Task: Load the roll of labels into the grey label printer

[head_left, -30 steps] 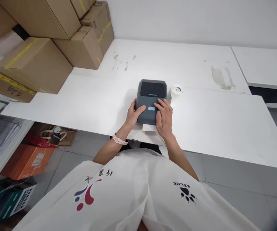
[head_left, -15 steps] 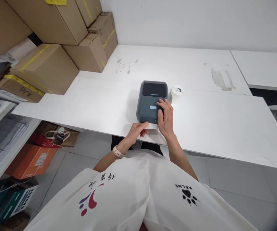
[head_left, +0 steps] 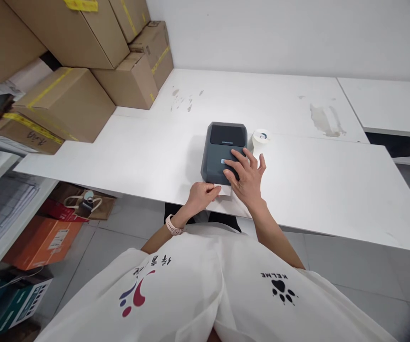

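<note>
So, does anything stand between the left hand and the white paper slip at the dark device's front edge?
Nothing visible: the left hand grips the white paper slip at its left end. The right hand lies spread on the dark device; the white roll stands to the device's right.

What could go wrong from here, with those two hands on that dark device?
The left hand pinches the paper slip at the front edge of the dark device, so a crooked pull might tear or crease it. The right hand spreads over the top, right by the light panel; if that is a button, it could be pressed by accident. The white roll stands close by and might get knocked.
</note>
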Motion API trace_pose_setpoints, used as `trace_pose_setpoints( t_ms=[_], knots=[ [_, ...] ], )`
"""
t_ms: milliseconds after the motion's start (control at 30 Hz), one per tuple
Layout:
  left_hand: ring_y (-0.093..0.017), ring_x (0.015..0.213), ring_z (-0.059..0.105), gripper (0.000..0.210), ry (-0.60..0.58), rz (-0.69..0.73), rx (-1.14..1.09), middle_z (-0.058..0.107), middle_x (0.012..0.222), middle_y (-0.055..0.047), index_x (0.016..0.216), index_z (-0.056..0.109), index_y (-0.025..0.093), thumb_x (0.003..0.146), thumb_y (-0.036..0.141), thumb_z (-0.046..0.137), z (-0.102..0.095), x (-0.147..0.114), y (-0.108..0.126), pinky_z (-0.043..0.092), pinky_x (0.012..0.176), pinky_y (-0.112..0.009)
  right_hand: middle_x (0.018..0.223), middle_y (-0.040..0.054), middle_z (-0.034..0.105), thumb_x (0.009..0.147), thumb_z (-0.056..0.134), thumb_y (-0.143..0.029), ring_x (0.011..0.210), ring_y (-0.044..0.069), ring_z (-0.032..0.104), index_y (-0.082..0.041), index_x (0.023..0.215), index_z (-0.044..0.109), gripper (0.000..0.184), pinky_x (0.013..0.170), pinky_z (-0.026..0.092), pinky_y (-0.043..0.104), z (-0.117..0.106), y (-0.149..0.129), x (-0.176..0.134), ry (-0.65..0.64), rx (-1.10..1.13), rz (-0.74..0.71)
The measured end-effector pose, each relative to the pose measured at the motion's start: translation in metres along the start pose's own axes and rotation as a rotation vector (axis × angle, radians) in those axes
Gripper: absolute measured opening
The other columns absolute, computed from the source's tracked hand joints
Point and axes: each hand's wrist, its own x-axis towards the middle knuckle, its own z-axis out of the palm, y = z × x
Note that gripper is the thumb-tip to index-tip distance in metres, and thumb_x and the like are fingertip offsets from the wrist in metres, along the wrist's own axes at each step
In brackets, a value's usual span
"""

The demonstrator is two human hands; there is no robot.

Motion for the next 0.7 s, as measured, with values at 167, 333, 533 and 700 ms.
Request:
trace_pose_setpoints(
  t_ms=[167, 333, 533, 700],
  knots=[
    [-0.010, 0.047, 0.045, 0.057, 0.119, 0.028, -0.122, 0.048, 0.044, 0.003, 0.049, 0.057, 0.019, 0.091, 0.057, 0.052, -0.003, -0.007, -0.001, 0.034, 0.053, -0.027, 0.156, 0.0066, 0.048, 0.102, 0.043, -0.048, 0.151, 0.028, 0.033, -0.031, 0.137, 0.057, 0.041, 0.123, 0.015, 0.055, 0.005, -0.006, -0.023, -0.005, 0.025, 0.040],
    [-0.009, 0.045, 0.038, 0.061, 0.452, -0.026, -0.367, 0.040, 0.043, 0.002, 0.046, 0.053, 0.020, 0.093, 0.059, 0.049, -0.022, -0.004, -0.013, 0.033, 0.052, -0.028, 0.169, 0.0133, 0.018, 0.102, 0.033, -0.053, 0.155, 0.033, 0.023, -0.032, 0.160, 0.020, 0.064, 0.120, 0.019, 0.062, 0.007, -0.005, -0.040, -0.007, 0.057, 0.026],
    [-0.013, 0.062, 0.054, 0.032, 0.481, 0.036, -0.321, 0.061, 0.067, -0.001, 0.073, 0.065, 0.020, 0.092, 0.042, 0.052, -0.038, 0.039, -0.022, 0.042, 0.059, -0.026, 0.169, 0.0099, 0.016, 0.103, 0.012, -0.059, 0.157, 0.033, 0.017, -0.034, 0.162, 0.007, 0.064, 0.120, 0.015, 0.067, -0.025, -0.001, 0.038, 0.117, 0.092, -0.071],
    [-0.020, 0.104, 0.065, 0.038, 0.332, -0.028, -0.075, 0.069, 0.124, -0.009, 0.120, 0.061, 0.022, 0.085, 0.035, 0.060, -0.032, 0.085, -0.009, 0.050, 0.083, -0.031, 0.167, 0.0079, 0.024, 0.103, 0.005, -0.061, 0.157, 0.027, 0.021, -0.034, 0.161, 0.004, 0.064, 0.124, 0.018, 0.059, -0.045, 0.003, 0.131, 0.262, 0.134, -0.062]
  ],
)
